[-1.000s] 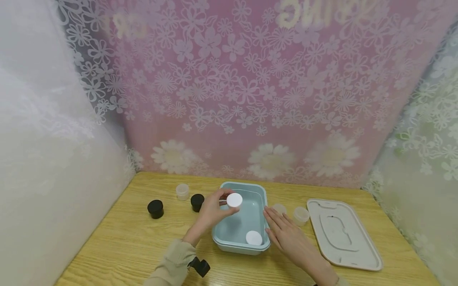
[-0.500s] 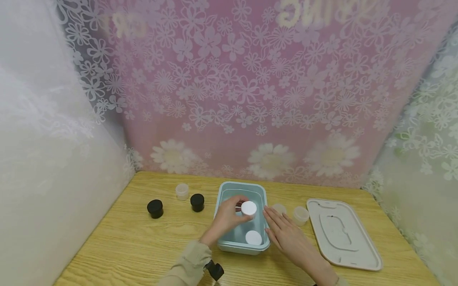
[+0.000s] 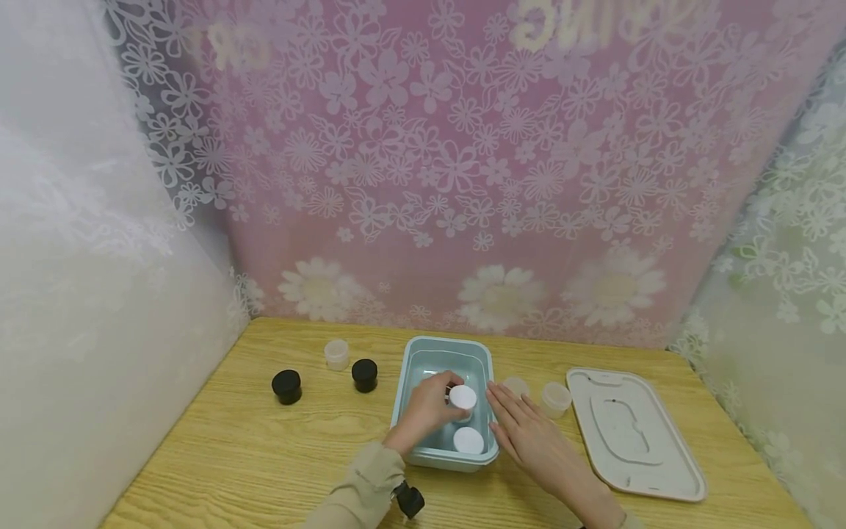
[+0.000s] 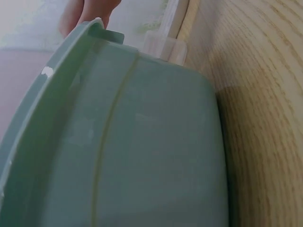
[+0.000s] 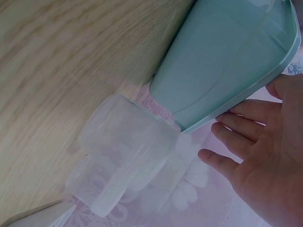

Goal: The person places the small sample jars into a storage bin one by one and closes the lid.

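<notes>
Down inside the light blue plastic tub, my left hand grips a small round jar with a white lid between thumb and fingers. Just in front of it in the tub sits another white-lidded jar. My right hand lies with straight fingers along the tub's right rim. In the right wrist view these fingers touch the rim's edge from outside. The left wrist view is filled by the tub's outer wall, and the left hand's grip is out of sight there.
Two black-lidded jars and a clear jar stand left of the tub. Right of it are two clear jars, one partly behind the right hand. A whitish lid lies flat at the wooden table's right.
My left hand has carried the white-lidded jar rightward and toward me, from over the tub's left side down beside the other white-lidded jar. The right hand stays at the rim.
</notes>
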`<state>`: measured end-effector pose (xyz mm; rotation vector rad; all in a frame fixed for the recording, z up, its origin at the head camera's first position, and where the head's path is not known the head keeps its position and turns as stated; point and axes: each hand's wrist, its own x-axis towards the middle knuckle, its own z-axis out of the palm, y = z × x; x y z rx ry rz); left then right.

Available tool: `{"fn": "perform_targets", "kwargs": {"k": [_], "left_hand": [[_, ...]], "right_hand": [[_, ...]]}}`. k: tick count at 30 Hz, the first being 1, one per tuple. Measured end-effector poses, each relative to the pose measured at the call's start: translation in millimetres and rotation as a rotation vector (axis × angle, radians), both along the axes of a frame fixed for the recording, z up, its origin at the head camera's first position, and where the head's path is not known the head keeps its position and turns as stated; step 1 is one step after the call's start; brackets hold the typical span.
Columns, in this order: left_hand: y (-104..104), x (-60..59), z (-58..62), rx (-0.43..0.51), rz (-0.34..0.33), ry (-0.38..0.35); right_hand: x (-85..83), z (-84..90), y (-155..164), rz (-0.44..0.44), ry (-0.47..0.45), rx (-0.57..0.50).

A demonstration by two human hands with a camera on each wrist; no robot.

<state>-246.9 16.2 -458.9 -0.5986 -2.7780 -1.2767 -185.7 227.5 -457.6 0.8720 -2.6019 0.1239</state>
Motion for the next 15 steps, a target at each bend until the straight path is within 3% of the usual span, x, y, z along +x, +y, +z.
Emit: {"fn": "perform_targets", "kwargs": {"k": [8,15], "left_hand": [[1.7,0.8,-2.2,-0.062,0.004,-0.025],[1.7,-0.8,-2.1,-0.050,-0.077,-0.104]], "right_hand": [[-1.2,-2.4,0.8,0.004,-0.001,-0.011],[-0.6,-1.4,0.3,-0.010,-0.021,-0.003]]}}
